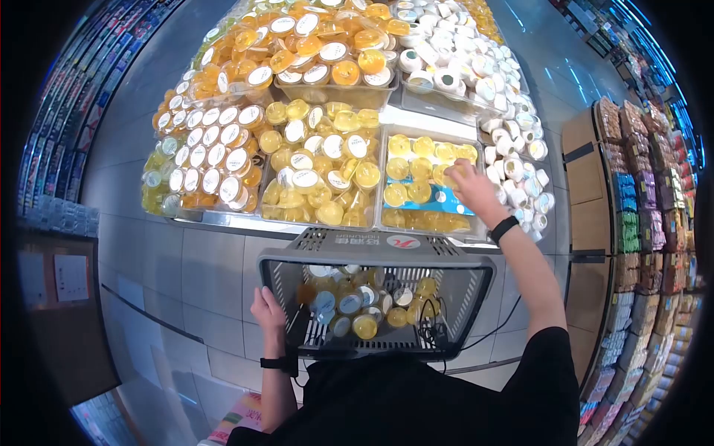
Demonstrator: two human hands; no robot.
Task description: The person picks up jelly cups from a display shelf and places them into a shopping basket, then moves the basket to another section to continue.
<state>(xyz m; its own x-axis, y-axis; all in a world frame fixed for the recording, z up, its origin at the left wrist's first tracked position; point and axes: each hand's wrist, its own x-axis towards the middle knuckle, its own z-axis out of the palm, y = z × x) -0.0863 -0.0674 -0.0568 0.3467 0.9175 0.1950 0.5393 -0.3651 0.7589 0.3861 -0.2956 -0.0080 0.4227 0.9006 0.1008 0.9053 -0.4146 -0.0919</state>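
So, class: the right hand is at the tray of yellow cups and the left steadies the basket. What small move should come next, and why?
Probably close the right hand on one yellow cup and lift it clear of the tray. The hand sits right over those cups, whether its grip has closed is unclear, and the left hand holds the basket, already part filled with similar cups, just below.

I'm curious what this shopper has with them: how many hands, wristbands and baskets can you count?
Hands: 2, the left hand gripping the basket's side, the right hand among the yellow jelly cups
Black wristbands: 2, one on each wrist
Shopping basket: 1, part filled with cups
Total: 5
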